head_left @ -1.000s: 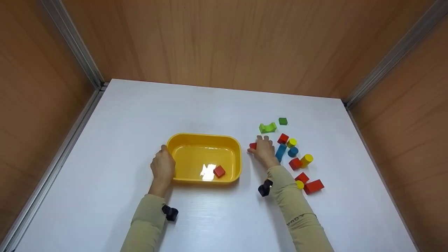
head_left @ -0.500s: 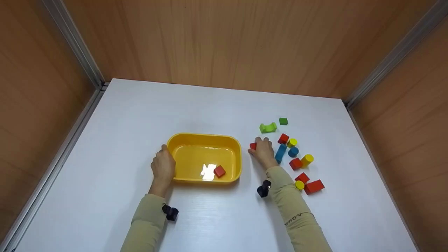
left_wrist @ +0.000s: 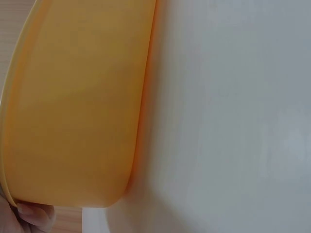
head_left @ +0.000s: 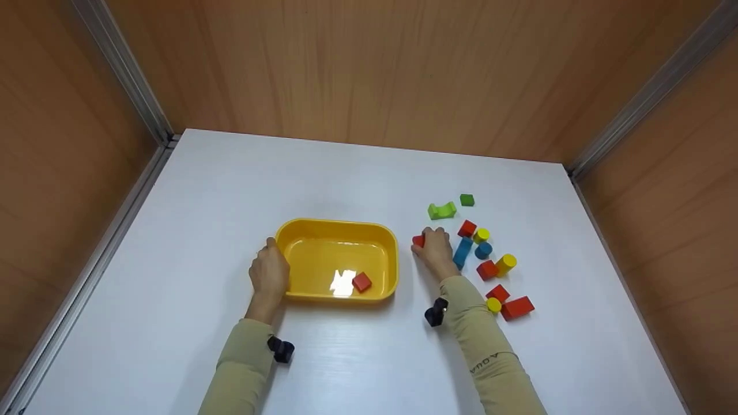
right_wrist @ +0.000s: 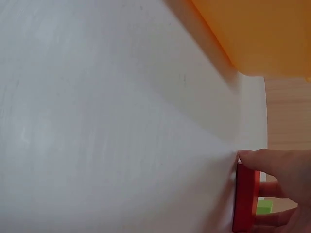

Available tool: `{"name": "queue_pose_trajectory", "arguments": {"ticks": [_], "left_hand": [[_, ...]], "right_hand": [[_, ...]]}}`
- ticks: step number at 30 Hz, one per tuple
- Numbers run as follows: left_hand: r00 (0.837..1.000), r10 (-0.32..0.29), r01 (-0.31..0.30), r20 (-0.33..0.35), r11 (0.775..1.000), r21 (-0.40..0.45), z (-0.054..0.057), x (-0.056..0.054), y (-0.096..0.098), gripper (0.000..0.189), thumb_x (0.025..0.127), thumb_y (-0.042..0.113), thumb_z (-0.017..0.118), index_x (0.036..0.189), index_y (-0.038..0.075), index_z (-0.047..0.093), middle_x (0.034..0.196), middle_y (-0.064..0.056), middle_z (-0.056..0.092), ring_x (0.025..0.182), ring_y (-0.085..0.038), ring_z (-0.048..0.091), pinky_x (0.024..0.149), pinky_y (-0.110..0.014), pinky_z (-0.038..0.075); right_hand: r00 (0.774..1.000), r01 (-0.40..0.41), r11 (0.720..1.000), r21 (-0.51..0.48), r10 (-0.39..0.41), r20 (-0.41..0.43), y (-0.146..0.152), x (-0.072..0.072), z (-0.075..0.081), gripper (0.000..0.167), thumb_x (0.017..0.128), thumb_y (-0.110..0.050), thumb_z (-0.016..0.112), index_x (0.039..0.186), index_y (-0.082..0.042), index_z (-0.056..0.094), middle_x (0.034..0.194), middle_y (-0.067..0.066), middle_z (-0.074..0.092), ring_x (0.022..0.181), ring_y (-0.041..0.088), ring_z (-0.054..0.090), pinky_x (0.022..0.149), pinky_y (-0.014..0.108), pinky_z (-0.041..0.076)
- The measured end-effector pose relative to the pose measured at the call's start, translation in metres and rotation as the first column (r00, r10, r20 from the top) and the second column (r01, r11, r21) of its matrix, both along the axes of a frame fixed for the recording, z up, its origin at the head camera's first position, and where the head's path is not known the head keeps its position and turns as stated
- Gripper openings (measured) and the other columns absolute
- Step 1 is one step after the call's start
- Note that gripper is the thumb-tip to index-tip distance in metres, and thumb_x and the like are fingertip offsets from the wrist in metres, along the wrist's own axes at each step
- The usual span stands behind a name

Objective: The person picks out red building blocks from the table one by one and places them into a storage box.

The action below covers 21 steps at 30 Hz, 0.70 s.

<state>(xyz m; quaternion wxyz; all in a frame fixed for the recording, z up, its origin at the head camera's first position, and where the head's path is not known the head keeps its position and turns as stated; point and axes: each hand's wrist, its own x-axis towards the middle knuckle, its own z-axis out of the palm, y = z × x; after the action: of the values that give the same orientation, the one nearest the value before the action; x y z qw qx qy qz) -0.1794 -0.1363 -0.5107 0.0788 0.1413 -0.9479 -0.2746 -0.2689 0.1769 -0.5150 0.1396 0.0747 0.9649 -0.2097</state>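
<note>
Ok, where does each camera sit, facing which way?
Head: head-worn, facing forward and down at the yellow tray and loose blocks; left hand, right hand and tan sleeves show.
Left wrist: on that wrist, facing the tray's outer wall and white table; part of the left hand shows at lower left.
Right wrist: on that wrist, facing the table and a red block; part of the right hand, gripping it, shows at lower right.
Head and right wrist share that red block.
</note>
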Motion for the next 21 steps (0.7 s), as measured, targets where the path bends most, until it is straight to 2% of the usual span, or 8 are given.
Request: {"name": "queue_pose_trajectory", "arguments": {"ticks": [11, 17, 21], "left_hand": [[1.000, 0.001, -0.001, 0.031, 1.000, -0.003, 0.000, -0.002, 0.001, 0.022, 0.089, -0.001, 0.043, 0.109, -0.010, 0.045, 0.085, -0.025, 0.058, 0.073, -0.037, 0.060, 0.056, -0.043, 0.048], [0.998, 0.005, -0.005, 0.055, 1.000, 0.002, 0.000, -0.002, 0.000, 0.023, 0.090, 0.000, 0.043, 0.111, -0.009, 0.044, 0.088, -0.026, 0.058, 0.076, -0.037, 0.060, 0.059, -0.044, 0.048], [0.999, 0.012, -0.012, 0.045, 1.000, 0.001, 0.000, -0.002, 0.000, 0.022, 0.090, 0.001, 0.043, 0.109, -0.008, 0.045, 0.088, -0.025, 0.058, 0.075, -0.036, 0.060, 0.058, -0.043, 0.048]], "right_hand": [[0.998, 0.062, 0.995, -0.081, -0.063, 0.001, 0.004, 0.007, 0.008, 0.049, 0.083, -0.024, 0.062, 0.127, -0.010, 0.044, 0.118, 0.011, 0.039, 0.101, 0.023, 0.042, 0.090, 0.032, 0.039], [0.997, 0.063, 0.991, -0.115, -0.067, -0.037, 0.003, 0.014, 0.013, 0.049, 0.083, -0.024, 0.061, 0.127, -0.012, 0.044, 0.122, 0.010, 0.038, 0.104, 0.023, 0.041, 0.092, 0.032, 0.037], [0.996, 0.047, 0.990, -0.133, -0.056, -0.066, 0.000, 0.019, 0.020, 0.048, 0.082, -0.024, 0.062, 0.126, -0.013, 0.045, 0.127, 0.010, 0.037, 0.106, 0.023, 0.040, 0.093, 0.032, 0.037]]}}
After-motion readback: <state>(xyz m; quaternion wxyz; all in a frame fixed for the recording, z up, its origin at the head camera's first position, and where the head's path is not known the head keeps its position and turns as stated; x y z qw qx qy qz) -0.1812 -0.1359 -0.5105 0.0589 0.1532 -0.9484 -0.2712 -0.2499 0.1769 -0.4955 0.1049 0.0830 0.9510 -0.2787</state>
